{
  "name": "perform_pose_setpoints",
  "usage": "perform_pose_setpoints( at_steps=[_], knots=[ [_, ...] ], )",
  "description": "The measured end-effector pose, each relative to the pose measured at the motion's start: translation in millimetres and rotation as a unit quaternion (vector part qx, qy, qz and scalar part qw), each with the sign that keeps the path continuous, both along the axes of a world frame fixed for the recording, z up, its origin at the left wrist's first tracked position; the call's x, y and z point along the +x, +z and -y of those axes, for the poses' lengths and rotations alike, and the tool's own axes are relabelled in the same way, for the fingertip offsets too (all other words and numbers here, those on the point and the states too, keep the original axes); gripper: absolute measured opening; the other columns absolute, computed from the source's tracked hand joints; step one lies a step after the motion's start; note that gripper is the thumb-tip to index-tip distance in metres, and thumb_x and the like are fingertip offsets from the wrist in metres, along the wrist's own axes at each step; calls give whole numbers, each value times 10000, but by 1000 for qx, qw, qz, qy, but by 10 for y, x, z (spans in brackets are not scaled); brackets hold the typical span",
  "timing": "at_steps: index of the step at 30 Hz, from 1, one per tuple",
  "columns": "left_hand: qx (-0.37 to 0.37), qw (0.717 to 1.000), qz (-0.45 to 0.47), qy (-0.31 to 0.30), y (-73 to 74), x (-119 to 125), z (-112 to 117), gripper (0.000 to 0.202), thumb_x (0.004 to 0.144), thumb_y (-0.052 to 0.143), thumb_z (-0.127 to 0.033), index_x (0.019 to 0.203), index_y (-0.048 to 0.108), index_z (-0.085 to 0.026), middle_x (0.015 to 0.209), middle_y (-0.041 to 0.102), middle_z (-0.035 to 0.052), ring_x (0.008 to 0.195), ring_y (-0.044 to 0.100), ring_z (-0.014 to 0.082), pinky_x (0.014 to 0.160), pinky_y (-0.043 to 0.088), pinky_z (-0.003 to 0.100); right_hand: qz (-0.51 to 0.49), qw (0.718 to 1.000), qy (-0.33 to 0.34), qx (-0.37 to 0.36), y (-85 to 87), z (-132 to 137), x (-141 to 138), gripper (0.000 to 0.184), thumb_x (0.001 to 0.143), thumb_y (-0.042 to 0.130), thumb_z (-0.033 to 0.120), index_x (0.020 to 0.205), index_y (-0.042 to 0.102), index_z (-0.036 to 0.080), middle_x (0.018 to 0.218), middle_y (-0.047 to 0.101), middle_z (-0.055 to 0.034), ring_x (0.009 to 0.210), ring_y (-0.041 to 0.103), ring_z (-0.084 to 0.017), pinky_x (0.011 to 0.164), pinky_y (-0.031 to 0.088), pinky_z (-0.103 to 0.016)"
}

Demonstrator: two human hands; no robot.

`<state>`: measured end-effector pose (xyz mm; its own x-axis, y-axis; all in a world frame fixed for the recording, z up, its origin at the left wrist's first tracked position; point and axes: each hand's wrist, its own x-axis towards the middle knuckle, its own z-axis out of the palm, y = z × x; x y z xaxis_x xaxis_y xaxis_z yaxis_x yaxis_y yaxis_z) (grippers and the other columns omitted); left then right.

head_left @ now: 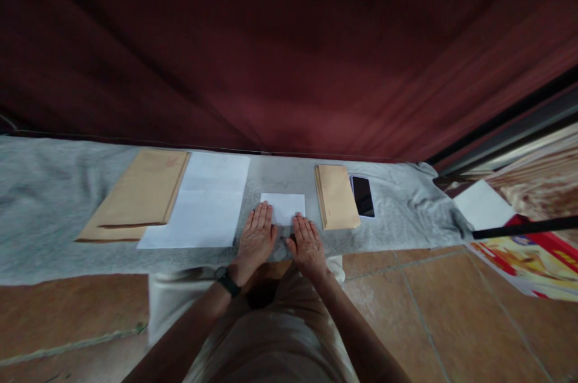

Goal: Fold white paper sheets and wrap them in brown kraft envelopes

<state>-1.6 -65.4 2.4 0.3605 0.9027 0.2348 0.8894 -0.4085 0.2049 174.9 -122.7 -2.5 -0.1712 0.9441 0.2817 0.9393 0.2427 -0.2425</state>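
Note:
A small white sheet of paper (283, 207), perhaps folded, lies flat in front of me on the grey cloth. My left hand (258, 232) rests palm down on its left edge, fingers stretched out. On its lower right corner lies my right hand (307, 244), also flat with the fingers extended. Larger white paper (205, 196) sits just left of my left hand. To the right of my right hand is a short stack of small brown envelopes (338, 196). Whatever part of the small sheet is under my palms is hidden.
Large brown envelopes (142, 187) are stacked at the left, partly beside the white paper. A dark-screened phone (363, 196) lies right of the small envelopes. The grey cloth (406, 208) covers a narrow table against a dark red curtain (289, 70). A colourful box (537, 259) stands at far right.

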Motion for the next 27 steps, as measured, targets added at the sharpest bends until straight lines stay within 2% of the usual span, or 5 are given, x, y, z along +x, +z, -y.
perform_pose_setpoints(
  at_steps=[5, 11, 19, 24, 27],
  knots=[
    [-11, 1000, -13, -1, 21, 80, -218, 609, 992, 333, -271, 1530, 345, 15, 1604, 346, 217, 1529, 264, 291, 1250, 236, 499, 3, 1000, 2, 1, -21, 1, 7, 601, 1055, 413, 371, 1580, 301, 100, 1599, 387, -163, 1484, 376, -280, 1220, 319, -479],
    [-19, 1000, -12, -13, 16, 204, -331, 605, 1003, 297, -262, 1546, 315, 4, 1613, 331, 209, 1536, 249, 274, 1251, 235, 496, 3, 1000, 1, 0, -37, 5, -1, 598, 1054, 419, 359, 1576, 305, 89, 1600, 386, -165, 1483, 376, -283, 1222, 315, -484],
    [-23, 998, -11, -62, 1, 406, -418, 577, 1011, 296, -253, 1544, 349, -38, 1626, 337, 166, 1543, 227, 258, 1262, 213, 464, -63, 998, 14, 16, -56, 28, 71, 478, 1036, 399, 225, 1504, 456, 142, 1498, 544, -126, 1417, 473, -233, 1203, 363, -479],
    [-20, 995, 4, -94, -19, 518, -428, 574, 1014, 314, -268, 1568, 330, -115, 1618, 374, 120, 1537, 253, 236, 1265, 196, 475, -125, 991, 32, 16, -87, 49, 143, 502, 983, 368, 125, 1454, 526, 195, 1421, 615, -98, 1350, 533, -203, 1177, 407, -475],
    [-20, 993, 6, -113, -15, 572, -425, 562, 1018, 317, -272, 1559, 352, -124, 1616, 381, 109, 1533, 266, 233, 1264, 199, 471, -156, 987, 29, 12, -76, 56, 161, 494, 959, 378, 109, 1403, 574, 203, 1384, 638, -93, 1312, 556, -208, 1159, 424, -478]
  ],
)
